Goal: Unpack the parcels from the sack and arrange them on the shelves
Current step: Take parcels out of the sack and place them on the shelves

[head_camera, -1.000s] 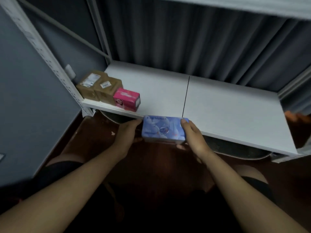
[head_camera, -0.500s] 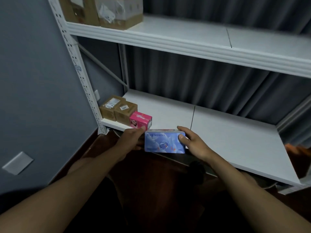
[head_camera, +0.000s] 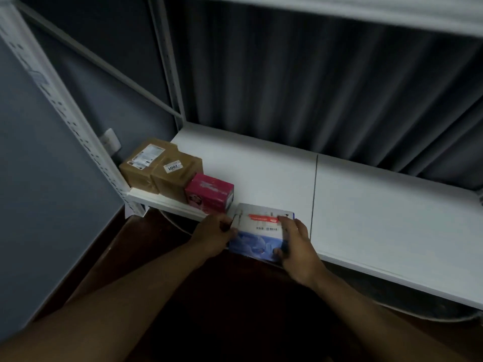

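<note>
Both hands on the blue-and-white box (head_camera: pixel 258 232), one per short end. Left hand (head_camera: pixel 213 237) grips the left end, fingers curled round the edge; right hand (head_camera: pixel 296 246) grips the right end, thumb on the blue front face, fingers over the top. So neither hand is free or slack, both hold the box.

Box sits at the front lip of the lower shelf (head_camera: pixel 379 205), front edge looks to overhang a bit, white label side up w/ a red strip. Can't tell if it's fully resting on the board or partly carried.

Key relation: box's long axis runs hand to hand, i.e. parallel to the shelf's front edge. Beyond the left hand, just up and left, is the pink box (head_camera: pixel 209 192), near the blue box's left end but apart, small gap showing. Further left past that, two brown cardboard parcels (head_camera: pixel 162 168) touching each other, tight against the corner post (head_camera: pixel 78 131). Ahead of the hands: bare shelf board back to the grey curtain (head_camera: pixel 313 87).

Judgement: step in hand is seating this box in the row. Next move prob. a push fwd away from the hands plus a nudge left to close on the pink box. Left hand is nearer that gap, so its fingers risk getting pinched; right hand better placed to do the pushing. Sack not in view.
</note>
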